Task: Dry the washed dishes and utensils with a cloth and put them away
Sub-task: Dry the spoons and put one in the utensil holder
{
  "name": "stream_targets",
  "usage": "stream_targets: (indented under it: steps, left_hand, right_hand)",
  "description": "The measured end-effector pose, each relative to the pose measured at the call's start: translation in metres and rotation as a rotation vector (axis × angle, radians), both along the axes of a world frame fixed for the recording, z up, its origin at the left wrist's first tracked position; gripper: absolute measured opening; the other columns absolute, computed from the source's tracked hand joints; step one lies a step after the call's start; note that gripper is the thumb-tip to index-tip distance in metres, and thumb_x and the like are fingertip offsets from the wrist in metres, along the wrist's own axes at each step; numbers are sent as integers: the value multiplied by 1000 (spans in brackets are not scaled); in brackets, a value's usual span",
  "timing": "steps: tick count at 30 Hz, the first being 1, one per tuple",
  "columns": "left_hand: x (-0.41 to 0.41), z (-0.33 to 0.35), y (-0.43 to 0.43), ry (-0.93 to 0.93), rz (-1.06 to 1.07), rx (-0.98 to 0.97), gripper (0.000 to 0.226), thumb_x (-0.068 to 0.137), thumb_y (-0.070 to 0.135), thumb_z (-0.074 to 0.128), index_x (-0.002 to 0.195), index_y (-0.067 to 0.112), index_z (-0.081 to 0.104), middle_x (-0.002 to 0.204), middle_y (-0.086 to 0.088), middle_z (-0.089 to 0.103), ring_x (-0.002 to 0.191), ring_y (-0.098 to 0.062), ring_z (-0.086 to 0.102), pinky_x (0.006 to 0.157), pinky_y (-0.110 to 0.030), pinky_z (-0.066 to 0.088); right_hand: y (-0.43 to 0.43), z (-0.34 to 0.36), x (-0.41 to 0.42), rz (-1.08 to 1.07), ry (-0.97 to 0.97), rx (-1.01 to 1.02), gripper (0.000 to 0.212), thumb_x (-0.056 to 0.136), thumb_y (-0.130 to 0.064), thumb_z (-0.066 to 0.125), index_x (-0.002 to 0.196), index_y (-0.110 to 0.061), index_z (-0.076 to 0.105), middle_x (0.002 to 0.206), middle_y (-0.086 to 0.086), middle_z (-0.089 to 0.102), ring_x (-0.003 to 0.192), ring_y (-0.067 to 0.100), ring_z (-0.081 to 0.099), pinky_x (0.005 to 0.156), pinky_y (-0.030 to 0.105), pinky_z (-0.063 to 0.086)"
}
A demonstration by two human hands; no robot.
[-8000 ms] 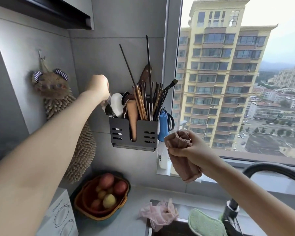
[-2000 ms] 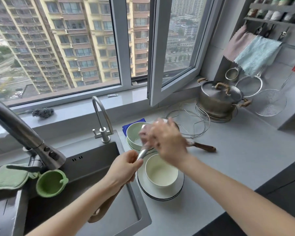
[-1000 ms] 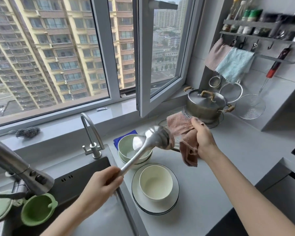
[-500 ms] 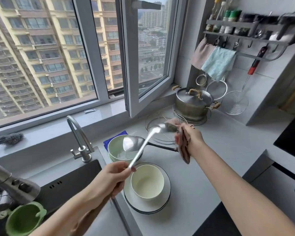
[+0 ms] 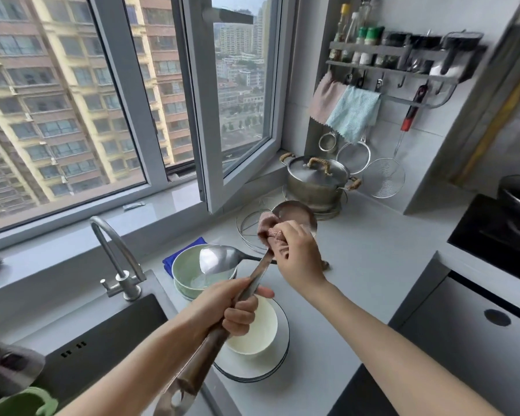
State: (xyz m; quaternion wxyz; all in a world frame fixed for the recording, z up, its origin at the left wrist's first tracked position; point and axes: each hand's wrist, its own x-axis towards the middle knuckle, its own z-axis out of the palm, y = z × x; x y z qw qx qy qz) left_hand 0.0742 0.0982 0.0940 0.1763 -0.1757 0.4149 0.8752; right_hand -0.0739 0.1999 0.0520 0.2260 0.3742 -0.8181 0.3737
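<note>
One ladle (image 5: pixel 256 279), left hand (image 5: pixel 225 307) gripping its handle, right hand (image 5: pixel 297 258) pinching pink cloth (image 5: pixel 271 233) against its bowl

Domestic kitchen in a high-rise flat: sink (image 5: pixel 108 334) with tap (image 5: pixel 114 250), lidded pot (image 5: pixel 317 183), wall spice rack (image 5: pixel 403 58), hanging strainers (image 5: pixel 383 177), tower blocks (image 5: pixel 57 100) beyond the window.

Your L hand (image 5: pixel 228 310) grips the ladle (image 5: pixel 294 213) by its handle; R hand (image 5: pixel 297 256) holds pink cloth (image 5: pixel 267 231) against its bowl.
</note>
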Motion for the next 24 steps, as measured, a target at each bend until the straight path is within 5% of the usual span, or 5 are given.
stream_targets:
  steps: [3, 6, 10, 16, 24]
  left_hand:
    - [-6, -2, -8, 11, -16, -36, 44, 100, 21, 22, 82, -1, 56, 36, 5, 29, 21, 0, 24, 26, -4, 20]
    - [-11, -5, -13, -20, -56, -126, 70, 100, 28, 16, 41, 8, 46, 28, 4, 26, 19, -2, 22, 25, -6, 18]
    - [-12, -15, -13, -19, -90, -196, 54, 99, 22, 20, 56, 3, 47, 34, 1, 29, 22, -4, 23, 28, -6, 21]
    - [-34, -10, 11, 10, -101, -482, 45, 97, 13, 27, 53, 8, 36, 30, -2, 35, 23, -11, 32, 30, -10, 24]
    - [-97, -8, 20, 41, -24, -731, 22, 96, 16, 47, 87, -1, 58, 39, 2, 43, 27, -11, 37, 32, -15, 29]
  right_hand:
    - [-1, 8, 24, 190, -202, -48, 12, 85, -17, 57, 87, -7, 61, 87, 5, 60, 82, 24, 53, 74, 36, 44]
    - [3, 14, 51, 308, -283, 2, 17, 86, -22, 57, 92, -7, 62, 88, 3, 60, 85, 21, 53, 78, 31, 42]
    - [25, 16, 55, 351, -432, 71, 17, 84, -21, 60, 95, -9, 63, 89, 2, 64, 87, 18, 57, 81, 34, 46]
    - [56, 23, 52, 349, -115, 169, 12, 79, -9, 51, 83, -13, 61, 82, -1, 60, 79, 22, 53, 70, 35, 46]
    - [108, 51, -31, -58, 183, 126, 34, 67, 6, 42, 89, -6, 65, 101, 8, 66, 93, 27, 53, 76, 39, 49]
